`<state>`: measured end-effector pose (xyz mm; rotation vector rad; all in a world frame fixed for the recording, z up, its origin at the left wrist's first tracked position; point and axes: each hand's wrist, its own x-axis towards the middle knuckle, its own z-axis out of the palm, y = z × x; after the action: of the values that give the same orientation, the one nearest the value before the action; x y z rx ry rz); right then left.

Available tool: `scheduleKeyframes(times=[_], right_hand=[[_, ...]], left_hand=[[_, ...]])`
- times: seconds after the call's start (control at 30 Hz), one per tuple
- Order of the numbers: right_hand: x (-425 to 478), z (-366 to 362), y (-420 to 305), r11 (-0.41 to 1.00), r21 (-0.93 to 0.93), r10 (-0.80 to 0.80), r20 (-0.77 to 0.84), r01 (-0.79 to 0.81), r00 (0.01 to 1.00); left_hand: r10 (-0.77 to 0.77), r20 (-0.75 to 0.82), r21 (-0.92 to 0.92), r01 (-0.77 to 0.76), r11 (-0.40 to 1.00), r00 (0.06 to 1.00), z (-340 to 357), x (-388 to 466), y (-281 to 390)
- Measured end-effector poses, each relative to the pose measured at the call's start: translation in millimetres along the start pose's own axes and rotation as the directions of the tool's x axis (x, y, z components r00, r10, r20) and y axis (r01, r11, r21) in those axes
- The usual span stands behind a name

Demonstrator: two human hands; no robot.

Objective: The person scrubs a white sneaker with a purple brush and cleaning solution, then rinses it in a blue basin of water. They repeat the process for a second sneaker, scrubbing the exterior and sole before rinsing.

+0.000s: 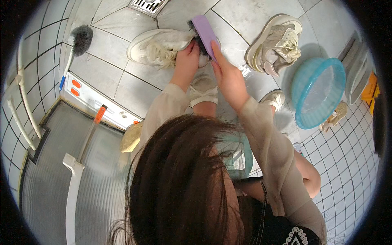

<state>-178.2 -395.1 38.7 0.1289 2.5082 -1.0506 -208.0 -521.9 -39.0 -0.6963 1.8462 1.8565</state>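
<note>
A white lace-up sneaker [162,43] lies on the wet tiled floor, its toe to the left. My left hand [187,62] grips it at the collar, with some fingers hidden inside the opening. In my right hand [230,80] is a scrubbing brush [204,32] with a purple back and dark bristles. Those bristles press against the sneaker's heel end, which the brush partly covers. To the right, apart from both hands, stands another white sneaker [275,46] with its tongue and laces pulled loose.
A translucent blue plastic basin [318,92] stands at the right, near grey slippers [358,73] and a small beige shoe [338,113]. A floor drain [150,5] lies at the far edge. Leaning on the left wall is a toilet brush [81,39]. A green plastic stool [245,153] is beneath me.
</note>
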Motion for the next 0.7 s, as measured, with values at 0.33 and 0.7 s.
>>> scheduleKeyframes(times=[0.33,0.7], right_hand=[[-58,3,34,0.998,-0.055,-0.028,-0.106,0.022,0.994],[-41,2,10,0.998,0.022,0.050,0.016,-0.051,0.999]], left_hand=[[-0.161,-0.086,-0.192,0.142,0.971,0.983,-3,-2,6],[-0.151,-0.069,-0.130,0.141,0.981,0.986,-3,1,3]])
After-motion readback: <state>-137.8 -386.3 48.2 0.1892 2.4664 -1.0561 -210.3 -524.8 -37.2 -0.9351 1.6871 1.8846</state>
